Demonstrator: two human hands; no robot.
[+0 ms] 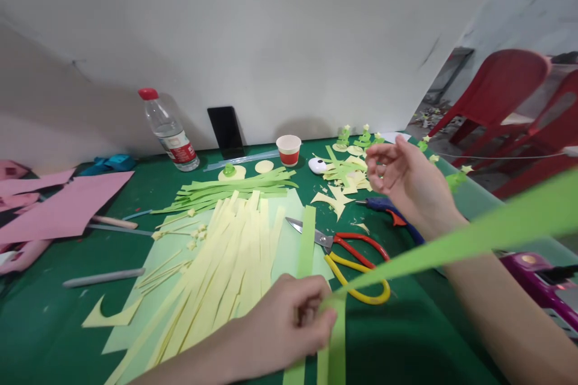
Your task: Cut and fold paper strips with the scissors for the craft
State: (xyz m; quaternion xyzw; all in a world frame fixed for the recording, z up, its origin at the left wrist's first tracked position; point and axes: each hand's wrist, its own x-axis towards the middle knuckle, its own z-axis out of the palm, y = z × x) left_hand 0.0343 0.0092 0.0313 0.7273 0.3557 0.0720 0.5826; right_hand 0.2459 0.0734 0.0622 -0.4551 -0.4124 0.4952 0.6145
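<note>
Green paper strip [474, 237]: pinched in the person's left hand [295, 319], running up rightward | right hand [406, 177]: raised near glue gun [378, 203], fingers loosely curled, apparently empty | step, seemingly: strip handling | next move: likely calls for light grip, clear of scissors [329, 242]

Soft, moderate light is falling on the white panel [289, 30], which is looking brightest near top centre and is graying toward lower left. 3 faint shadows are spreading on it: behind the bottle [169, 126], phone [226, 129] and paper cup [289, 158]. Darker shade is pooling on the green tabletop [388, 343], lower right. Wide-angle distortion is stretching the red chairs [501, 90] at the right edge. Blur is smearing the long green strip [519, 222]; right hand [401, 174] is looking slightly soft. Scissors [329, 242] are showing fairly crisp.
</note>
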